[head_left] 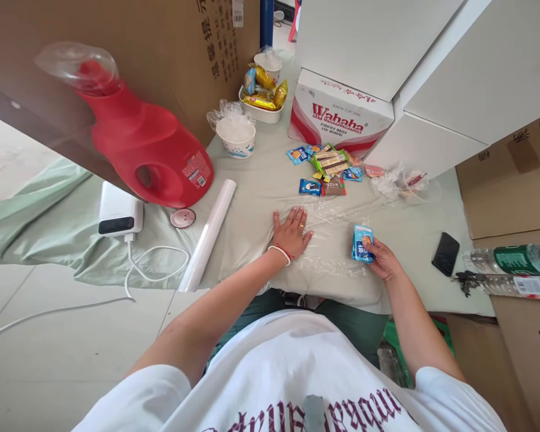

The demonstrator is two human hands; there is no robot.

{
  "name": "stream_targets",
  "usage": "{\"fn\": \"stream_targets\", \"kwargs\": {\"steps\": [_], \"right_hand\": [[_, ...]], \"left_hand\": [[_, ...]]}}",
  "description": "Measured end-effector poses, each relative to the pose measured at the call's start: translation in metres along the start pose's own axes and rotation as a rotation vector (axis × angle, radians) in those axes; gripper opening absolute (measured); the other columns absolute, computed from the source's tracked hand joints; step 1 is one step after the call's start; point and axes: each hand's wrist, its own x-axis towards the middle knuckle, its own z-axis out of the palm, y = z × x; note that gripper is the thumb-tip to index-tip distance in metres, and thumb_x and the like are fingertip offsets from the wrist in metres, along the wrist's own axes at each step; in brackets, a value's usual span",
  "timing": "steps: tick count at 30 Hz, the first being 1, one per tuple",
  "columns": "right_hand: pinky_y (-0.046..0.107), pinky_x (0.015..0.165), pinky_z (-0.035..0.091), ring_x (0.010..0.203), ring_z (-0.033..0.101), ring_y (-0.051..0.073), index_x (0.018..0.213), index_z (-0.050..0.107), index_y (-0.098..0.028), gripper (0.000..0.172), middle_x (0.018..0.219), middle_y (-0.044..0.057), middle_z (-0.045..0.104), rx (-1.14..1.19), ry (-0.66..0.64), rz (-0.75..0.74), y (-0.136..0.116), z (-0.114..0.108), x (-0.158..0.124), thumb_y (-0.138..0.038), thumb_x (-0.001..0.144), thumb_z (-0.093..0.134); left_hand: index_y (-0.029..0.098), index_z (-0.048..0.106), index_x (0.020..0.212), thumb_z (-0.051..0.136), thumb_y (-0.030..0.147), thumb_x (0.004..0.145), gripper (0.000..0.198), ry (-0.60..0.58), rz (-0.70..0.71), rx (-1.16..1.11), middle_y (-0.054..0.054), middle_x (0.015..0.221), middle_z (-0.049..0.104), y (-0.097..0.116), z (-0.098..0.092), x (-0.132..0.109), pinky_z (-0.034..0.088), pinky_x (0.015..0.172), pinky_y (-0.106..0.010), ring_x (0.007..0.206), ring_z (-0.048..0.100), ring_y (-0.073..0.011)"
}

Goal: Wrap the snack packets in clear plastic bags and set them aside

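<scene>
My left hand (pixel 291 230) lies flat with its fingers apart on the left part of a sheet of clear plastic film (pixel 330 246), which is spread over the cloth. In my right hand (pixel 382 257) is a small stack of blue snack packets (pixel 362 245), pinched at its right edge above the film's right side. Beyond my hands lies a pile of wrapped snacks (pixel 330 162), some green and brown, some blue. A blue packet (pixel 310 187) and a brown packet (pixel 333 186) sit at the pile's near edge. The roll of film (pixel 209 234) rests to the left.
A red detergent jug (pixel 157 150), a white power bank (pixel 120 207) with its cable and a round pink lid (pixel 182 218) stand left. Behind are a paper cup (pixel 236 138), a snack tub (pixel 263 112) and a Wahaba carton (pixel 339 114). A phone (pixel 445 254) and bottles (pixel 517 261) lie right.
</scene>
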Motion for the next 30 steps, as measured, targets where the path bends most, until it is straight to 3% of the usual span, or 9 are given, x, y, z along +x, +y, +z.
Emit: {"fn": "stream_targets", "kwargs": {"steps": [6, 8, 12, 15, 19, 25, 28, 30], "right_hand": [[0.033, 0.071, 0.056, 0.074, 0.066, 0.018, 0.103, 0.064, -0.022, 0.065, 0.09, 0.001, 0.073, -0.191, 0.073, -0.101, -0.025, -0.02, -0.001, -0.052, 0.054, 0.094], [0.033, 0.075, 0.055, 0.08, 0.066, 0.018, 0.108, 0.064, -0.023, 0.059, 0.097, 0.001, 0.073, -0.318, -0.018, -0.177, -0.044, -0.017, -0.001, -0.053, 0.064, 0.089], [0.031, 0.075, 0.051, 0.084, 0.063, 0.021, 0.101, 0.065, -0.02, 0.035, 0.092, 0.002, 0.07, -0.852, -0.423, -0.308, -0.081, 0.02, 0.008, -0.046, 0.08, 0.074], [0.028, 0.073, 0.045, 0.081, 0.061, 0.021, 0.092, 0.065, -0.02, 0.015, 0.082, 0.003, 0.068, -1.318, -0.618, -0.432, -0.095, 0.06, 0.025, -0.03, 0.081, 0.069], [0.028, 0.071, 0.043, 0.082, 0.064, 0.023, 0.103, 0.069, -0.019, 0.023, 0.088, 0.005, 0.072, -1.598, -0.74, -0.389, -0.091, 0.097, 0.046, -0.022, 0.08, 0.07], [0.038, 0.102, 0.043, 0.116, 0.06, 0.032, 0.134, 0.064, -0.02, 0.059, 0.123, 0.014, 0.068, -1.645, -0.554, -0.513, -0.071, 0.096, 0.059, -0.022, 0.076, 0.078], [0.042, 0.101, 0.045, 0.119, 0.055, 0.035, 0.139, 0.061, -0.021, 0.069, 0.13, 0.016, 0.062, -1.577, -0.404, -0.535, -0.064, 0.085, 0.053, -0.028, 0.074, 0.083], [0.043, 0.1, 0.046, 0.119, 0.053, 0.035, 0.135, 0.062, -0.02, 0.06, 0.13, 0.017, 0.06, -1.462, -0.253, -0.605, -0.06, 0.073, 0.042, -0.032, 0.079, 0.08]], "left_hand": [[0.02, 0.027, 0.167, 0.029, 0.053, 0.106, 0.07, -0.005, 0.006, 0.006, -0.012, 0.174, 0.024, -0.002, 0.0, -0.002, -0.008, 0.126, -0.072, 0.163, 0.015, -0.0322], [0.02, 0.026, 0.167, 0.029, 0.053, 0.106, 0.069, -0.005, 0.01, 0.014, -0.012, 0.174, 0.023, -0.003, 0.001, -0.002, -0.007, 0.126, -0.073, 0.163, 0.014, -0.0322], [0.019, 0.026, 0.167, 0.029, 0.053, 0.105, 0.07, -0.006, 0.01, 0.03, -0.013, 0.174, 0.023, -0.003, 0.002, -0.001, -0.007, 0.126, -0.072, 0.163, 0.015, -0.0322], [0.018, 0.027, 0.166, 0.029, 0.052, 0.105, 0.07, -0.011, 0.014, 0.036, -0.013, 0.174, 0.024, -0.003, 0.001, 0.0, -0.006, 0.126, -0.072, 0.163, 0.017, -0.0321], [0.019, 0.027, 0.166, 0.028, 0.052, 0.106, 0.069, -0.019, 0.016, 0.05, -0.013, 0.174, 0.024, -0.004, 0.001, 0.0, -0.005, 0.126, -0.072, 0.163, 0.018, -0.0314], [0.021, 0.027, 0.167, 0.026, 0.053, 0.106, 0.069, -0.027, 0.004, 0.065, -0.013, 0.174, 0.024, -0.003, 0.0, 0.0, -0.002, 0.126, -0.072, 0.163, 0.018, -0.0306], [0.021, 0.026, 0.167, 0.026, 0.051, 0.106, 0.068, -0.028, -0.004, 0.052, -0.013, 0.173, 0.026, -0.002, -0.001, 0.001, -0.002, 0.126, -0.073, 0.162, 0.021, -0.0312], [0.021, 0.027, 0.167, 0.026, 0.049, 0.106, 0.067, -0.016, -0.011, 0.037, -0.013, 0.173, 0.027, -0.002, -0.003, 0.0, 0.001, 0.127, -0.072, 0.162, 0.023, -0.0309]]}}
